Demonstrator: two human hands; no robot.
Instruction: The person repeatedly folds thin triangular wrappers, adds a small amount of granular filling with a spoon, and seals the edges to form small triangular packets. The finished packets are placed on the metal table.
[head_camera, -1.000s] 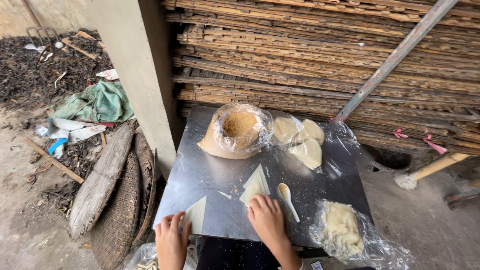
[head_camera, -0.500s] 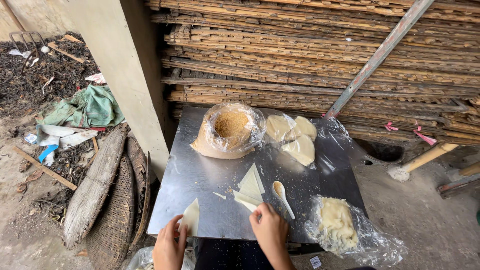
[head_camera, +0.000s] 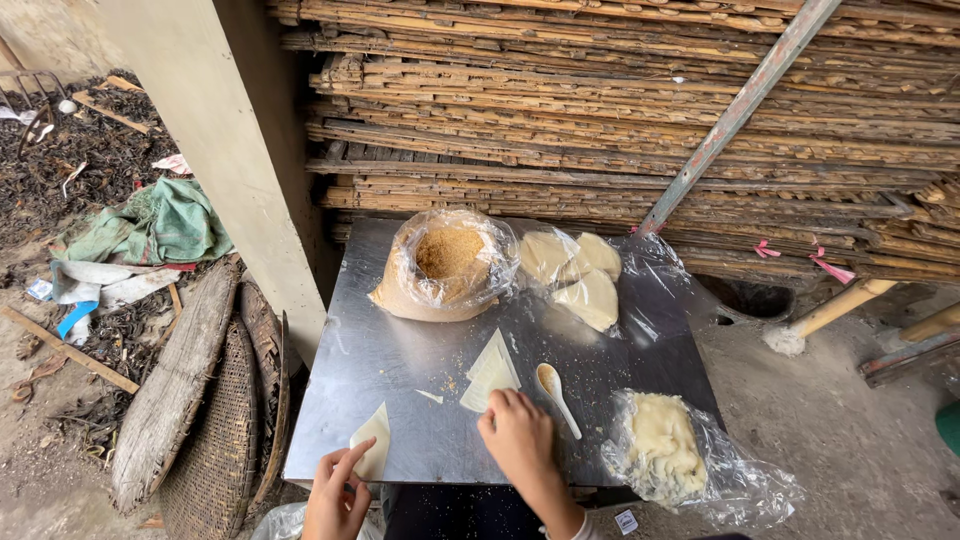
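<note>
A thin, pale dough sheet (head_camera: 372, 447) is touched at the near left edge of the metal bench (head_camera: 400, 350) by the left hand (head_camera: 335, 497), fingers apart. A stack of dough sheets (head_camera: 492, 372) is pressed by the right hand (head_camera: 517, 437), fingers curled. A white spoon (head_camera: 556, 392) lies just beside. A bag of brown crumbs (head_camera: 447, 262) is seen farther back.

- My table (head_camera: 400, 350) is dull silver-grey metal.
- On it, the clear bag (head_camera: 445, 265) at the far edge holds tan-brown crumbs.
- Pale cream wrappers (head_camera: 490, 370) lie mid-table, by a cream spoon (head_camera: 555, 392).
- Off-white dough (head_camera: 660, 445) sits at the table's right corner.
- Left of the table, a faded green cloth (head_camera: 160, 220).
</note>
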